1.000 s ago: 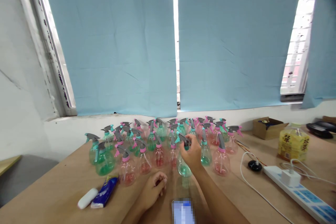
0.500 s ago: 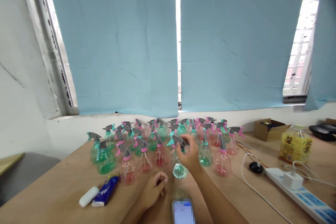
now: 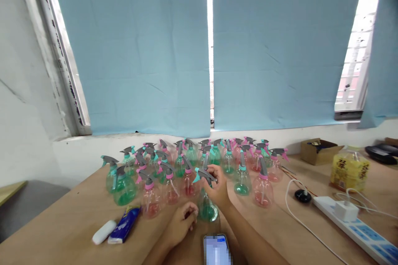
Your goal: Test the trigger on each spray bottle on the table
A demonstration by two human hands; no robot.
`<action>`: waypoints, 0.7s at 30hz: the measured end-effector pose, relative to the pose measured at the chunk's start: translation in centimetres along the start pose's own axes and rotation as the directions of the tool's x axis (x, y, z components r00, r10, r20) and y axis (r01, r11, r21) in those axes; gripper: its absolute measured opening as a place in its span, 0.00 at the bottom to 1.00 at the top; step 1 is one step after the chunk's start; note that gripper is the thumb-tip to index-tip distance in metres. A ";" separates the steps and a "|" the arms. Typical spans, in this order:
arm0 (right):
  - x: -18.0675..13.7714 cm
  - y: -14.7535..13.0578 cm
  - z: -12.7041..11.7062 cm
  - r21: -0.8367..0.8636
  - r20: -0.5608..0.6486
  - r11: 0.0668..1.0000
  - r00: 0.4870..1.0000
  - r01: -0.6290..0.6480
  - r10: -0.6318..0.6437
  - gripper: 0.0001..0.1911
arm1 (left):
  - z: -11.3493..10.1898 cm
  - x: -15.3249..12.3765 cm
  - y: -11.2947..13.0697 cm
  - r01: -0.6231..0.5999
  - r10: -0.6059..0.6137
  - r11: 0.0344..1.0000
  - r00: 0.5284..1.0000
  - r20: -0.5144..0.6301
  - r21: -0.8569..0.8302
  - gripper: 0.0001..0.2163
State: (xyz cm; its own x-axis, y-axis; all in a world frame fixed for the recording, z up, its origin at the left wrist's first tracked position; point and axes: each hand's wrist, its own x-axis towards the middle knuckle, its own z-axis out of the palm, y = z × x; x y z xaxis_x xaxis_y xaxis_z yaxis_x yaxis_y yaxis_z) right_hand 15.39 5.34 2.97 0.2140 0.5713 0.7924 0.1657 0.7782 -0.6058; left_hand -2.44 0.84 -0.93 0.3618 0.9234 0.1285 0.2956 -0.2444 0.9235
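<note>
My right hand (image 3: 217, 186) is closed round the grey head of a green spray bottle (image 3: 207, 209), thumb and fingers on either side. Its turquoise trigger points left, and the clear green body hangs below my fingers, slightly tilted. Just left of that bottle, my left hand (image 3: 184, 220) rests low over the table in a loose fist, with nothing visible inside it. Beyond both hands stand several more spray bottles in rows, among them a pink one (image 3: 151, 203) and a green one (image 3: 124, 190).
A phone (image 3: 217, 252) lies nearest me. To the left are a blue packet (image 3: 124, 224) and a white case (image 3: 104, 232). On the right sit a power strip (image 3: 357, 232), a black disc (image 3: 302, 196), a yellow-labelled jug (image 3: 348, 172) and a cardboard box (image 3: 320, 153).
My right hand has drawn the green spray bottle toward me and slightly left, away from the rows. My left hand has stayed nearly in place.
</note>
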 end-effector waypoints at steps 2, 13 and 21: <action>0.3 0.0 -0.1 0.029 0.067 0.999 0.997 -0.032 0.030 0.19 | 0.0 0.0 -0.1 0.004 -0.004 1.000 1.000 0.003 -0.005 0.17; 0.7 2.0 -0.8 0.167 0.424 0.966 0.899 -0.200 0.113 0.07 | -0.2 0.1 -0.7 0.006 -0.006 1.000 1.000 -0.009 0.008 0.13; 0.1 3.3 -0.6 0.236 0.424 0.929 0.890 -0.284 0.165 0.09 | -0.3 0.1 -0.7 0.013 -0.013 1.000 1.000 0.002 0.018 0.11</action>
State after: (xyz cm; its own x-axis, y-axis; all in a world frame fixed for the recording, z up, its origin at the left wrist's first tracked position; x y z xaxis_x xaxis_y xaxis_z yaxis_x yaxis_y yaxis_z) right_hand 16.57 7.76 0.97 -0.1905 0.7476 0.6363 -0.1342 0.6222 -0.7713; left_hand -2.85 1.21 -1.49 0.3598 0.9259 0.1153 0.3162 -0.2372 0.9186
